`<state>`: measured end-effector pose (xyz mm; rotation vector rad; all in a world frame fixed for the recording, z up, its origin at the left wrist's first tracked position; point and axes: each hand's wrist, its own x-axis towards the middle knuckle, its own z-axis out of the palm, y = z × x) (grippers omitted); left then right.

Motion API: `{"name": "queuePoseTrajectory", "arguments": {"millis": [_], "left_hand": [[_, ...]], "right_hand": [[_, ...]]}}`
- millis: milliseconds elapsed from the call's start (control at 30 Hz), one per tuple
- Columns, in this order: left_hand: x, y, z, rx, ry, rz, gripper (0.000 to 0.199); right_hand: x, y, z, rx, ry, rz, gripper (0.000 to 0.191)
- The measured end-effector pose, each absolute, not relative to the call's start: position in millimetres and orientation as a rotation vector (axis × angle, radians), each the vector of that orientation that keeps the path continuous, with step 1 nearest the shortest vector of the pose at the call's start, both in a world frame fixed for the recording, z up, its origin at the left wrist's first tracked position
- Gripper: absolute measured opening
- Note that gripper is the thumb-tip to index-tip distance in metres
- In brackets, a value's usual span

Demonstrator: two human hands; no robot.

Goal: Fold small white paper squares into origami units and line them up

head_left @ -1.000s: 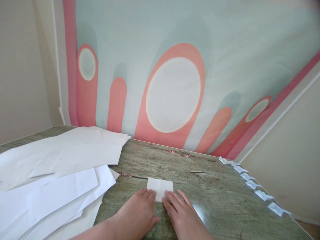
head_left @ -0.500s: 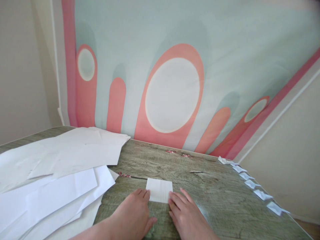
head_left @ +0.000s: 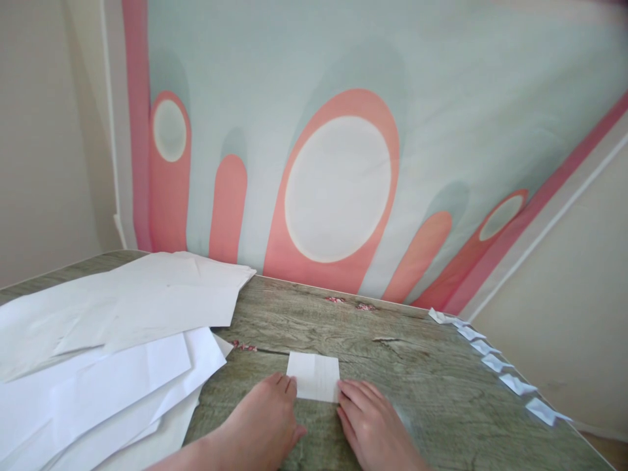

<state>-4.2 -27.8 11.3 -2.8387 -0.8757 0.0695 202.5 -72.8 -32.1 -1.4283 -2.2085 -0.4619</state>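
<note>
Paper [head_left: 315, 377] flat on table [head_left: 417, 386] | left hand [head_left: 265, 415]: fingertips on left edge, thumb spread clear, grasp unclosed | right hand [head_left: 373, 422]: fingertips at right edge; I can't tell whether pinching

Place: indoor room, exact kind unclear
Printed backdrop [head_left: 255, 98]: pink, pale green; plain walls [head_left: 44, 131] beside
Table [head_left: 299, 311]: wood-grain top, loose paper sheets [head_left: 171, 288]
</note>
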Motion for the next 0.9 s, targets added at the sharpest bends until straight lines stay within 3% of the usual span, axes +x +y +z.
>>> {"name": "queuePoseTrajectory", "arguments": {"millis": [200,433,567,900], "left_hand": [[-5,-19,15,-2.845,-0.757,-0.041,0.025],[-8,-9,17,-2.864,-0.788,-0.224,0.026],[-8,-7,17,-2.924,-0.854,-0.341,0.017],[-13,-3,4,-3.154,-0.794,-0.731,0.025]], "right_hand": [[205,-65,-33,-1.345,-2.252,-0.509,0.026],[203,-65,-31,-1.294,-2.383,-0.572,0.023],[201,-65,-28,-1.217,-2.333,-0.588,0.028],[188,-74,2,-0.861,-2.2,-0.564,0.031]]}}
